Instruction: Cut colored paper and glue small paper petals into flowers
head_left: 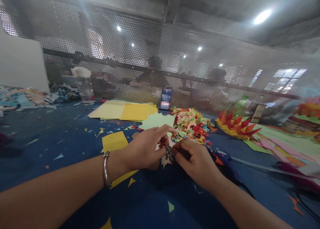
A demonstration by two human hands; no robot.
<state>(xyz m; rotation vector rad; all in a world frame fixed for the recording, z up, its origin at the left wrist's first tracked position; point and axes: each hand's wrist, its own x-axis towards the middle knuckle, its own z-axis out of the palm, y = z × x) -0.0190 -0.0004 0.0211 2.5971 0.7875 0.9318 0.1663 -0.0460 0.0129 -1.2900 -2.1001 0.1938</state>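
My left hand [143,148], with a silver bangle at the wrist, is closed, its fingertips meeting at a small metallic piece [169,153]. Its index finger reaches out over the top. From the other side my right hand [192,157] pinches this same small piece between thumb and fingers; its exact kind is too blurred to tell. Just below the fingertips a pale pink pointed paper cutout [165,161] shows, partly hidden. Under and beside my left wrist lies a yellow paper sheet [115,140]. A pale green jagged-edged paper [156,121] lies beyond my left hand.
Yellow paper sheets [137,111] lie at the back, beside a propped phone [166,98]. A heap of colourful paper scraps [192,124] and a red-yellow spiky paper piece [236,126] lie to the right, near a glue gun [226,164]. A perforated screen [120,62] stands behind.
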